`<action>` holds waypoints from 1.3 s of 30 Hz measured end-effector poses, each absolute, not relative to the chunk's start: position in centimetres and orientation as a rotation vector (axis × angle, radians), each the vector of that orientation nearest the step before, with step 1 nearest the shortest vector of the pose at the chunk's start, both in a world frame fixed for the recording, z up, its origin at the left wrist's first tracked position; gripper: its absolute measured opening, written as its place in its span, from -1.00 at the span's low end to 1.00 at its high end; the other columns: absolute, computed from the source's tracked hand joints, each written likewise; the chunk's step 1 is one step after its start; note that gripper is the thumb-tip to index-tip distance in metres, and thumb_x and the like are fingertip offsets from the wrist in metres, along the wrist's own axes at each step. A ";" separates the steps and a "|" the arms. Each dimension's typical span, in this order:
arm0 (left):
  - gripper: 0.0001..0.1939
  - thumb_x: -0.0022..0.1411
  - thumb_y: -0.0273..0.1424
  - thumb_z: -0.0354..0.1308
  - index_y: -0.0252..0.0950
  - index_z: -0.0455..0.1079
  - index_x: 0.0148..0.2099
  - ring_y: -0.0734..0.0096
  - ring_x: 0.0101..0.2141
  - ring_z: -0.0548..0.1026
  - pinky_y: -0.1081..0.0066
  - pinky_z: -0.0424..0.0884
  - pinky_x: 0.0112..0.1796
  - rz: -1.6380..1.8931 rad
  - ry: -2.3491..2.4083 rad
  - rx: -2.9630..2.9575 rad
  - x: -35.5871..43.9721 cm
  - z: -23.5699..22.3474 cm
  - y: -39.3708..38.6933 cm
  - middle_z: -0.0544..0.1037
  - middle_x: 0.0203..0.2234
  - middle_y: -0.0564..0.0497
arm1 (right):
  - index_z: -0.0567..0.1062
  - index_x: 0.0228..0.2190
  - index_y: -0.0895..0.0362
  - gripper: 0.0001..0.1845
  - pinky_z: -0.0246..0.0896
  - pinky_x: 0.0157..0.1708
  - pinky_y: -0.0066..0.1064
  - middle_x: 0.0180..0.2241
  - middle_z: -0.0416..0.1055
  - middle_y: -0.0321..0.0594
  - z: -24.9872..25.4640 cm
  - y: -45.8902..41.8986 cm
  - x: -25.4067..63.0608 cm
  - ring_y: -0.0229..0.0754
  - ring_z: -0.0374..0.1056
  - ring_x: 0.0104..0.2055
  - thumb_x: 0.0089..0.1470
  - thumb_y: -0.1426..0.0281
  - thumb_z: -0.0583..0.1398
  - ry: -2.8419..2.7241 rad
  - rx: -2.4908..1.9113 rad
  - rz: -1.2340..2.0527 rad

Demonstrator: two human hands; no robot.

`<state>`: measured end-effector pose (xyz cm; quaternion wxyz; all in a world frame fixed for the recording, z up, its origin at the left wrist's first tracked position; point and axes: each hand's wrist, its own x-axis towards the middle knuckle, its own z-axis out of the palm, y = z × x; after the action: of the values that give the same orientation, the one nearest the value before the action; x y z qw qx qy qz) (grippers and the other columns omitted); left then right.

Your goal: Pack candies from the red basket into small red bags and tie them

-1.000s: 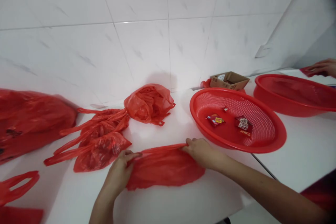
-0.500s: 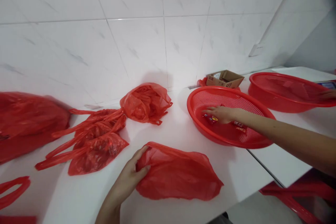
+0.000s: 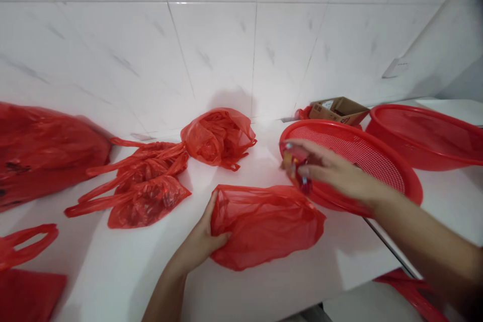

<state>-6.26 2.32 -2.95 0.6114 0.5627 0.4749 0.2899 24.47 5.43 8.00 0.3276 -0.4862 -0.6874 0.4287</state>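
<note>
My left hand [image 3: 202, 241] grips the left end of a red plastic bag [image 3: 266, 224] that lies puffed open on the white table [image 3: 264, 292]. My right hand [image 3: 324, 168] hovers above the bag's right side, at the near rim of a red mesh basket [image 3: 377, 161]. Its fingers are closed on small red snack packets [image 3: 296, 166], blurred by motion.
Several other red plastic bags lie on the table: a bunched one [image 3: 219, 136] by the tiled wall, a flat pile [image 3: 145, 186] to the left, a large one [image 3: 45, 153] at far left. A second red basket [image 3: 430, 133] and a small cardboard box [image 3: 339, 109] stand at the back right.
My right hand left the bag's edge, reached into the mesh basket, picked up the packets and now carries them toward the bag. My left hand shifted its hold on the bag's mouth.
</note>
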 end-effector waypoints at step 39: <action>-0.20 0.20 -0.32 0.19 -0.09 -0.09 0.39 0.15 0.32 -0.01 0.18 0.12 0.23 0.708 1.023 1.446 -6.2 -3.0 2.5 -0.04 0.37 0.01 | 0.30 0.11 0.11 -0.42 0.26 0.03 -0.20 0.06 0.32 -0.05 -4.9 3.4 18.3 -0.06 0.30 0.05 0.04 0.31 0.24 -2.273 -1.367 0.691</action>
<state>-6.23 2.52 -3.04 0.5786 0.6181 0.4375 0.3029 18.30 3.35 -4.88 0.1991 -0.4888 -0.8126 0.2472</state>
